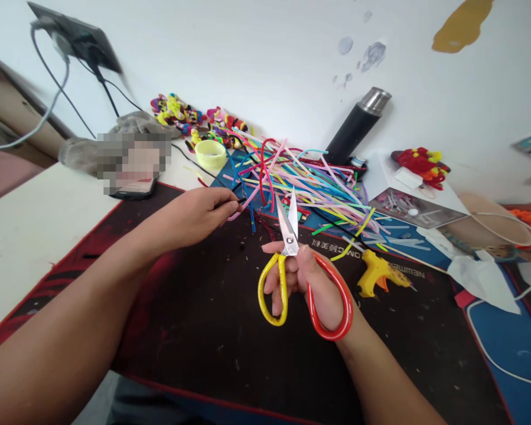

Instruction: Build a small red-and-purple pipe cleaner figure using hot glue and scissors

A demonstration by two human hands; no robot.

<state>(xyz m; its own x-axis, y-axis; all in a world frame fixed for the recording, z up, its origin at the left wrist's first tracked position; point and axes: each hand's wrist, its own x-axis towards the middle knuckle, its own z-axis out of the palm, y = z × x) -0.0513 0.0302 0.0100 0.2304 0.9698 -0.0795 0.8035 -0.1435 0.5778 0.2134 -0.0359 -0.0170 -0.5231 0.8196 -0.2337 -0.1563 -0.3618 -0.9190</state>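
Note:
My right hand has a pair of scissors with one yellow and one red handle loop. Its blades stand slightly apart and point up towards the pile. My left hand is closed, thumb against fingers, at the near left edge of a heap of coloured pipe cleaners. A thin dark strand and a pink pipe cleaner show right at its fingertips; what is pinched there cannot be made out. Both hands are above a dark mat with red edging.
A yellow glue gun lies right of the scissors, its cable running into the heap. Behind are a roll of tape, a black thermos and small colourful figures. A phone lies left; white paper lies right.

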